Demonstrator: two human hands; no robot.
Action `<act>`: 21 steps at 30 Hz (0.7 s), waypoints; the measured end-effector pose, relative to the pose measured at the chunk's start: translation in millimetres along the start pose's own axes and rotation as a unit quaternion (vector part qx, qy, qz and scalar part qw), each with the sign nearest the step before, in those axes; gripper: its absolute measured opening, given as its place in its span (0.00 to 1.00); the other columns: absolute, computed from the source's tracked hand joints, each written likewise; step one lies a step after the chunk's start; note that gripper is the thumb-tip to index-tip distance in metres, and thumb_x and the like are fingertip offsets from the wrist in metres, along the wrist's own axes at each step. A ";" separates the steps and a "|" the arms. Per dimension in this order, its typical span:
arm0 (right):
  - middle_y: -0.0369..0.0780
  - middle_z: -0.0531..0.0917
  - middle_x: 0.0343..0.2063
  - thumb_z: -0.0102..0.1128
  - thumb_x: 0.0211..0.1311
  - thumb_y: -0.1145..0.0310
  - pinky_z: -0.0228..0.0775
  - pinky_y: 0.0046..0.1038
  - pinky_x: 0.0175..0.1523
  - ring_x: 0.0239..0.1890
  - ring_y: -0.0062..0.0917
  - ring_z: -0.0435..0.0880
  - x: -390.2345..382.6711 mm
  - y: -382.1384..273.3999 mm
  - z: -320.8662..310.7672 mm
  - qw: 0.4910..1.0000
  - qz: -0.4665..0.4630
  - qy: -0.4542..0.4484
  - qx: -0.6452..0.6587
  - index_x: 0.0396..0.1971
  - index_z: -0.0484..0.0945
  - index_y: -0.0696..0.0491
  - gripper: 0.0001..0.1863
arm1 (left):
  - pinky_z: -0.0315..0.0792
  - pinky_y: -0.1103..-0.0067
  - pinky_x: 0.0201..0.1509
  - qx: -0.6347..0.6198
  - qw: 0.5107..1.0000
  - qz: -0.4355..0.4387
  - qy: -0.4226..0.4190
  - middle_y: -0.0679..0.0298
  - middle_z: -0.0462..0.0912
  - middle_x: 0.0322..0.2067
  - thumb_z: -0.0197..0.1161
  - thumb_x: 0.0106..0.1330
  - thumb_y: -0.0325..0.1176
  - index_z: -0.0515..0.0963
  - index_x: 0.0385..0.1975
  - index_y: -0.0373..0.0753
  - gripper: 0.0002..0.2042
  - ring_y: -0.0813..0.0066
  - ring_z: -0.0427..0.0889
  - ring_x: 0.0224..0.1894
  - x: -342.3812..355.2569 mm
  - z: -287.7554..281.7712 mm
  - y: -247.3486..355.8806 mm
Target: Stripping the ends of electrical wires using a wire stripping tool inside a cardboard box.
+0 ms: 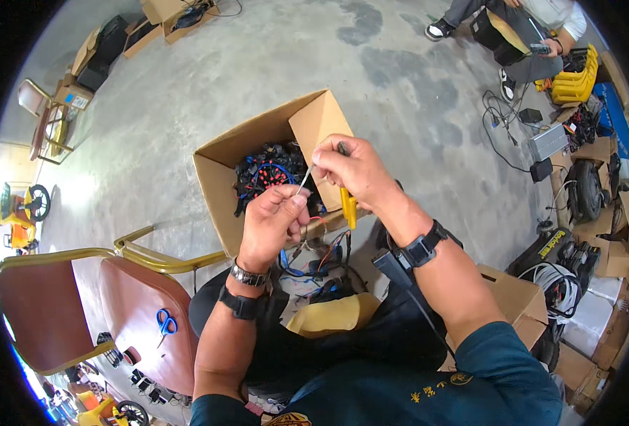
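Note:
A thin pale wire (304, 180) runs between my two hands, above an open cardboard box (216, 195). The fingertips of my left hand (273, 216) pinch its lower end. My right hand (353, 169) holds the upper end between thumb and finger. Yellow-handled pliers (349, 207) are also in my right hand; their dark tip shows above the fingers and the handles hang below the palm. Inside the box lies a tangle of black and blue cables (257, 174) with red ends. More loose wires (321, 266) lie between the box and my legs.
On my left, blue-handled scissors (165, 323) lie on a brown chair seat (133, 305). Boxes, a coiled white cable (557, 287) and a wheel (586, 189) crowd the right side. Another person (541, 28) sits at the far right, holding a dark tool (540, 48).

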State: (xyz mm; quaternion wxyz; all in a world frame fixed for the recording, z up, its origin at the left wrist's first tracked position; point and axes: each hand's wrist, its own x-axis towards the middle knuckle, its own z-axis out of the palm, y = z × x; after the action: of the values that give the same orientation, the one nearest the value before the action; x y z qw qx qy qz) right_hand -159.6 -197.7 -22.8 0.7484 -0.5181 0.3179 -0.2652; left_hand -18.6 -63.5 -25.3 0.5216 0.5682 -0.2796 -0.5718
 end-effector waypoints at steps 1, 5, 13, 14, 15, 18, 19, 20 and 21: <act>0.32 0.77 0.20 0.59 0.60 0.68 0.55 0.15 0.23 0.19 0.09 0.66 2.7 -0.4 0.1 1.000 0.014 0.012 0.006 0.26 0.78 0.54 0.06 | 0.69 0.86 0.21 0.000 1.000 -0.002 -0.001 0.65 0.77 0.22 0.57 0.68 0.30 0.75 0.43 0.33 0.08 0.84 0.71 0.19 1.3 -0.6 1.6; 0.31 0.75 0.19 0.58 0.61 0.68 0.55 0.14 0.23 0.19 0.09 0.66 8.9 0.9 6.5 0.999 0.026 0.028 -0.003 0.24 0.75 0.53 0.07 | 0.76 0.83 0.25 0.011 1.000 0.007 -0.026 0.59 0.82 0.32 0.57 0.68 0.28 0.75 0.47 0.31 0.11 0.81 0.78 0.26 6.3 -9.1 5.2; 0.32 0.76 0.21 0.58 0.60 0.69 0.58 0.15 0.25 0.21 0.10 0.67 16.2 9.4 14.6 0.999 0.027 0.033 0.031 0.26 0.75 0.53 0.06 | 0.79 0.82 0.39 0.135 0.991 -0.004 -0.020 0.56 0.81 0.47 0.55 0.69 0.28 0.77 0.45 0.28 0.11 0.75 0.80 0.46 9.4 -23.9 19.7; 0.32 0.76 0.21 0.58 0.60 0.69 0.58 0.15 0.25 0.21 0.10 0.67 15.9 9.0 16.5 0.998 0.036 0.033 0.040 0.26 0.75 0.53 0.06 | 0.79 0.82 0.39 0.137 0.990 -0.006 -0.022 0.56 0.81 0.47 0.55 0.69 0.28 0.77 0.45 0.28 0.11 0.75 0.80 0.46 11.4 -27.8 13.6; 0.32 0.76 0.21 0.58 0.60 0.69 0.58 0.15 0.25 0.21 0.10 0.67 16.5 8.2 18.5 0.998 0.036 0.033 0.042 0.26 0.75 0.53 0.06 | 0.77 0.81 0.44 0.219 0.972 0.083 0.000 0.55 0.81 0.47 0.55 0.69 0.27 0.78 0.45 0.28 0.11 0.75 0.80 0.46 14.0 -31.1 7.5; 0.32 0.76 0.20 0.58 0.61 0.69 0.57 0.14 0.25 0.21 0.10 0.67 17.5 5.6 18.0 0.999 0.029 0.032 0.032 0.27 0.76 0.54 0.05 | 0.73 0.81 0.51 0.223 0.959 0.171 0.037 0.56 0.82 0.45 0.56 0.68 0.27 0.77 0.47 0.29 0.12 0.76 0.80 0.44 13.5 -28.5 -0.8; 0.31 0.76 0.20 0.59 0.61 0.69 0.57 0.14 0.25 0.21 0.10 0.67 17.7 5.0 15.6 0.999 0.013 0.031 0.036 0.27 0.76 0.54 0.05 | 0.71 0.82 0.53 0.145 0.973 0.169 0.052 0.58 0.83 0.43 0.57 0.68 0.27 0.77 0.50 0.30 0.13 0.77 0.79 0.43 13.3 -20.2 0.0; 0.31 0.76 0.20 0.59 0.61 0.69 0.57 0.14 0.25 0.21 0.10 0.67 17.5 4.2 13.6 0.999 -0.002 0.029 0.039 0.27 0.76 0.54 0.05 | 0.72 0.81 0.51 0.072 0.984 0.156 0.038 0.55 0.83 0.43 0.56 0.69 0.28 0.75 0.51 0.29 0.14 0.77 0.80 0.41 12.3 -12.5 3.1; 0.31 0.76 0.20 0.59 0.61 0.69 0.57 0.14 0.25 0.21 0.10 0.67 17.3 2.9 13.0 0.999 -0.002 0.032 0.040 0.27 0.76 0.54 0.05 | 0.72 0.81 0.51 0.072 0.985 0.155 0.035 0.55 0.83 0.43 0.56 0.69 0.28 0.75 0.51 0.29 0.14 0.77 0.80 0.41 11.2 -8.0 6.2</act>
State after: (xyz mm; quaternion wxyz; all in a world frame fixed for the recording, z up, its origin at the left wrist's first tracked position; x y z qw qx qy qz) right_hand -138.3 -201.5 -25.6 0.7574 -0.4798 0.3296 -0.2957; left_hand -7.2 -73.4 -25.3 0.5709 0.5741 -0.3863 -0.4418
